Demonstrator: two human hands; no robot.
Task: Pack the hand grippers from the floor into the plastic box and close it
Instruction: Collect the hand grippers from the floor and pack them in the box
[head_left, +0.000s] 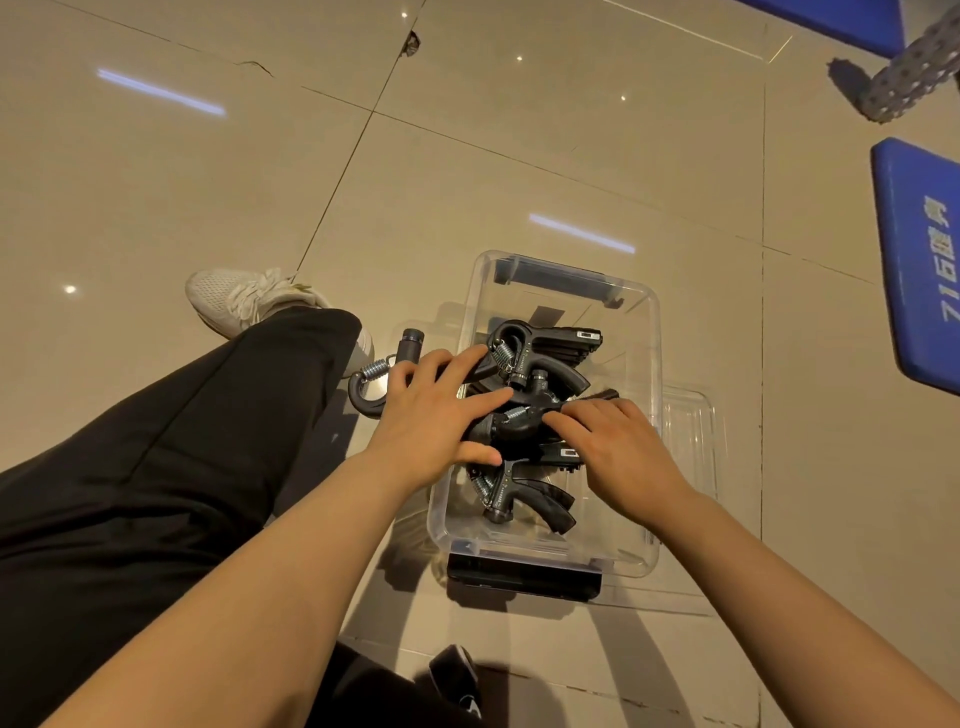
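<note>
1. Head view: both hands lie flat with straight fingers, gripping nothing; left hand (431, 415) and right hand (618, 447) press on the hand grippers (540, 374) heaped in the plastic box (644, 322).
2. One stray gripper (387, 371) lies on the floor just beside the box and could be overlooked.
3. If the heap stays high, the lid (691, 426), lying beside the box, may not close.

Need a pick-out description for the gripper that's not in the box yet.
Find the clear plastic box on the tiled floor, between the person's hands. Just outside its left wall, by the black trouser leg, lies one hand gripper, partly under the left hand. It alone rests on bare floor; the others are piled inside the box.
</note>
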